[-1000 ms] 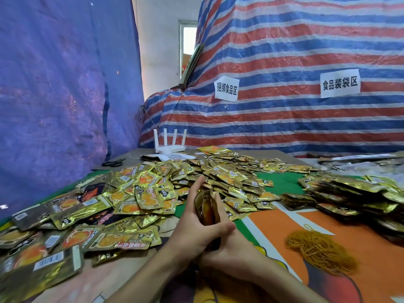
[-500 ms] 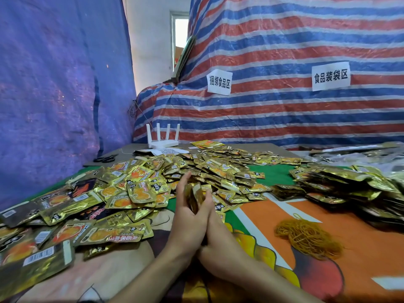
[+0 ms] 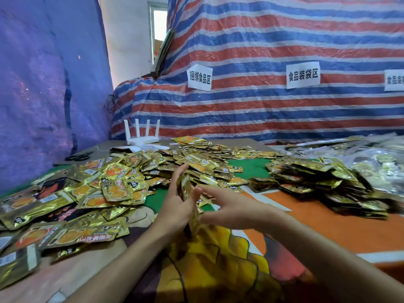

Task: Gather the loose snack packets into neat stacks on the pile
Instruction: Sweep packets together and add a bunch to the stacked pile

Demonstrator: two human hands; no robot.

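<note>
Two hands meet at the near middle of the tabletop (image 3: pixel 328 228), whose cover is printed in orange, green and yellow. Left hand (image 3: pixel 176 206): fingers straight and pointing up, palm flat against a small stack of packets (image 3: pixel 186 189) that stands on edge. What appears to be its thumb lies across the near face, so the stack is grasped between palm and thumb. Right hand (image 3: pixel 231 206): released, fingers loosely spread and extended toward the stack, holding nothing. Its fingertips are just beside the stack, and blur hides whether they touch it. Loose snack packets (image 3: pixel 113 189), gold foil with orange pictures, lie in a broad overlapping heap from the near left edge to the far middle, just beyond and to the left of the hands. The pile (image 3: pixel 317 182) of gathered packets sits at the right, darker in tone and layered in bunches, well apart from the hands across a bare orange strip. At the far left edge stands a white router (image 3: pixel 143 139) with four upright antennas, and a pair of scissors (image 3: pixel 77 157) lies to its left. A red, white and blue striped tarpaulin (image 3: pixel 262 110) hangs behind, bearing white paper signs (image 3: pixel 303 75) with Chinese characters. A blue tarpaulin (image 3: pixel 32 84) closes the left side.
</note>
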